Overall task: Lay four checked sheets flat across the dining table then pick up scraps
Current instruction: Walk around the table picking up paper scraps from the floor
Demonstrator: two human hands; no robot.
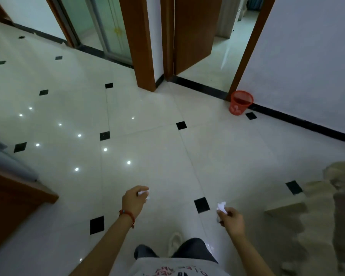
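Note:
My left hand [132, 201] is held out over the tiled floor, its fingers curled round a small white paper scrap [143, 193]. My right hand [231, 218] pinches a second crumpled white paper scrap [221, 207] that sticks up above the fingers. Both hands hover in front of my body at about the same height. The dining table and the checked sheets are out of view.
A red mesh waste basket [241, 103] stands on the floor against the wall by a doorway, ahead to the right. A brown wooden furniture corner [18, 196] juts in at the left. A beige sofa edge [317, 216] is at the right. Glossy white floor tiles lie between.

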